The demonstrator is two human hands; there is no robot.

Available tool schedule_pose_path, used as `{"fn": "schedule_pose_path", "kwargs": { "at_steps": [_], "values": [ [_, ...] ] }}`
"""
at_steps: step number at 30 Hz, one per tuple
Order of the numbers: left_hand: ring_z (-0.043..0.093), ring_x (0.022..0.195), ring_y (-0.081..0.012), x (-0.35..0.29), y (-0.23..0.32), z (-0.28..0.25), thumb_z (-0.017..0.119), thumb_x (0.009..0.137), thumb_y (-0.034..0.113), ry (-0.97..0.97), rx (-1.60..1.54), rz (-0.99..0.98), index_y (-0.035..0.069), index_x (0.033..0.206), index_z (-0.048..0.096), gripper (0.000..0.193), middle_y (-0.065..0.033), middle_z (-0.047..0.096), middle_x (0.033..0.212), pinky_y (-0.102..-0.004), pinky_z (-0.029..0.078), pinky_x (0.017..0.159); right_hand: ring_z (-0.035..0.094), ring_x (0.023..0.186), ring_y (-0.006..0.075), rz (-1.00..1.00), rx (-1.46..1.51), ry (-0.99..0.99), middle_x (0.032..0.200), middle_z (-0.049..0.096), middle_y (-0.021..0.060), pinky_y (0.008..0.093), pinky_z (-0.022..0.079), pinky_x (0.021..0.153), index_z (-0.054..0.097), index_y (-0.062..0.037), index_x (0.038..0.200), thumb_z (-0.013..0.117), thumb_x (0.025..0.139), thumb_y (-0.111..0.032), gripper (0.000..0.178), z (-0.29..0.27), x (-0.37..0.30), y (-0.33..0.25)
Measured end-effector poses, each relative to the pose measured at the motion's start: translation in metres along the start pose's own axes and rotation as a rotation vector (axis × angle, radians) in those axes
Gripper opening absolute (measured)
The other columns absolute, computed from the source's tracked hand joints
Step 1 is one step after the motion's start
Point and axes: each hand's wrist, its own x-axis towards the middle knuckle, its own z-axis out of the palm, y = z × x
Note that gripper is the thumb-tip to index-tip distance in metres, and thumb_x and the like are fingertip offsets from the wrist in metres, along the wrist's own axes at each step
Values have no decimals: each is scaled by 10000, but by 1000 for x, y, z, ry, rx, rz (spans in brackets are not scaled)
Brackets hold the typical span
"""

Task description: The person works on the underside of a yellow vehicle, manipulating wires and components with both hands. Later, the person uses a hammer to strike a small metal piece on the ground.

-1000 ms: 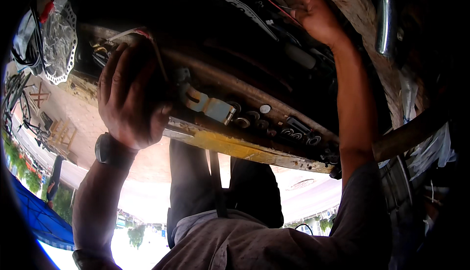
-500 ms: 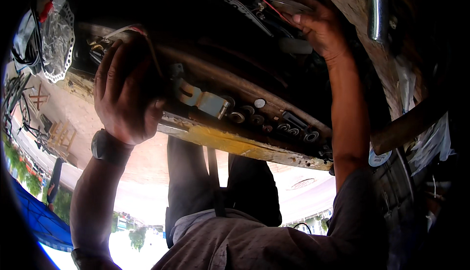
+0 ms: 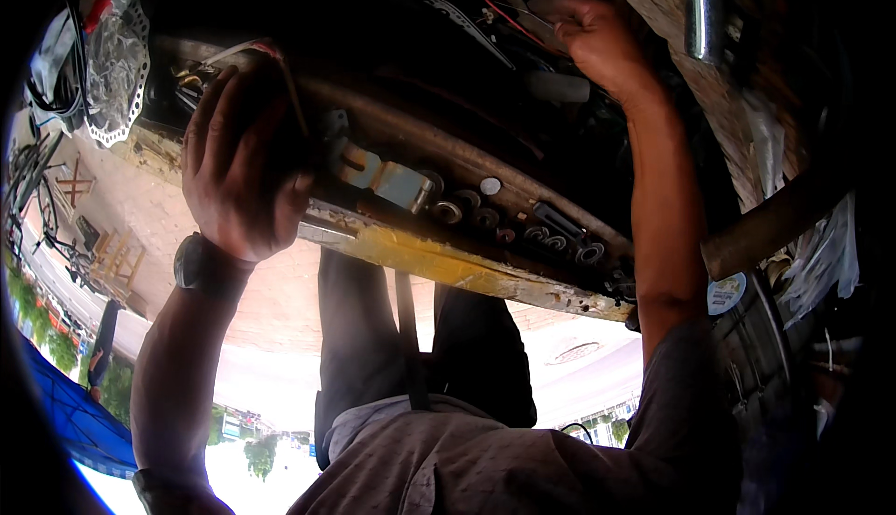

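Observation:
My left hand (image 3: 245,174) is curled at the left end of a long, worn tray (image 3: 434,258) with a chipped yellow front edge. Dark shadow hides what lies between its thumb and fingers. A thin pale cable (image 3: 297,104) hangs just past the fingers. Deep in the dark space behind the tray, my right hand (image 3: 602,48) reaches among tools and loose parts. Its forefinger is stretched out and I see nothing clearly gripped. A red wire (image 3: 495,6) runs toward its fingertips. In the tray lie a metal hinge (image 3: 383,179) and several ring bearings (image 3: 590,253).
A perforated brake disc (image 3: 119,76) in clear plastic hangs at the far left. A wooden beam (image 3: 691,67) and a shiny metal tube (image 3: 700,11) border the right side. Below the tray are my legs (image 3: 359,328) and pavement. Clear plastic bags (image 3: 826,263) hang at the right.
My right hand has shifted slightly up and left among the parts, its forefinger now reaching out. My left hand stays at the tray. The whole view has tilted a little.

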Motion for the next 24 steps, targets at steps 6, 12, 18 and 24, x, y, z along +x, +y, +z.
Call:
{"fn": "schedule_pose_path", "kwargs": {
  "at_steps": [6,12,18,24],
  "values": [
    [522,1367,-450,2,1,2,432,1005,523,23,5,9,74,1369,636,612,-229,563,1461,-547,455,1101,701,989,294,190,-348,-314,1092,740,178,389,517,928,679,-8,1311,633,869,-135,463,2,39,-27],
    [520,1350,-490,6,3,-2,410,1015,585,-6,-17,0,43,1363,624,679,-272,558,1443,-576,443,1095,701,939,239,194,-66,-353,1037,746,145,395,507,921,732,-20,1157,688,964,-279,326,3,35,-8],
    [525,1343,-485,5,3,-3,405,1017,582,-10,-2,4,42,1357,626,676,-263,565,1440,-573,446,1091,694,998,270,-28,-322,55,1058,740,160,384,506,937,685,30,1232,666,973,-208,352,-14,-25,-15],
    [535,1331,-482,10,5,-4,392,1021,564,8,-15,14,41,1349,633,663,-259,569,1436,-562,451,1090,712,897,402,-207,-629,184,1133,684,251,474,592,781,644,24,1273,629,856,31,417,14,-105,-10]
  ]
}}
